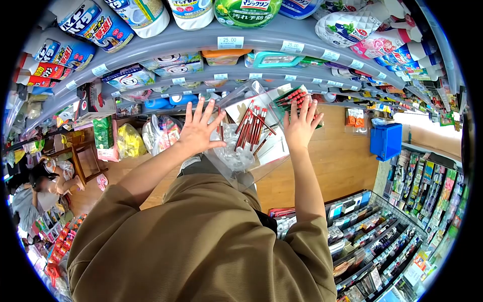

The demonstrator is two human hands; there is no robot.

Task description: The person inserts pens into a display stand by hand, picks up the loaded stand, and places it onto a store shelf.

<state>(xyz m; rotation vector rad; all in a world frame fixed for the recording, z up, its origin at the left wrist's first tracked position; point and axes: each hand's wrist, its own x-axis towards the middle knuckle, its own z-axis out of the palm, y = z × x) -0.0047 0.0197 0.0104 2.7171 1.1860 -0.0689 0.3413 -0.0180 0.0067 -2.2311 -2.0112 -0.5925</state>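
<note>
In front of my body is a clear plastic container or sheet [217,162], its exact form hard to make out. On it lie several dark red pencil-like sticks [254,126] with pale ends, some crossing, beside crumpled clear plastic [236,157]. My left hand [197,132] is spread flat at its left edge, holding nothing. On the right, my right hand [300,126] also has its fingers apart. Its fingertips lie over or just beside a bundle of red-tipped sticks [291,99] in a green package; whether they touch is unclear.
Store shelves [261,36] with cleaning bottles curve across the front. A blue bin [386,141] stands on the wooden floor [347,161] at right, near a wire rack [377,236] of packaged goods. A yellow bag [130,141] sits at left; another person [30,199] is farther left.
</note>
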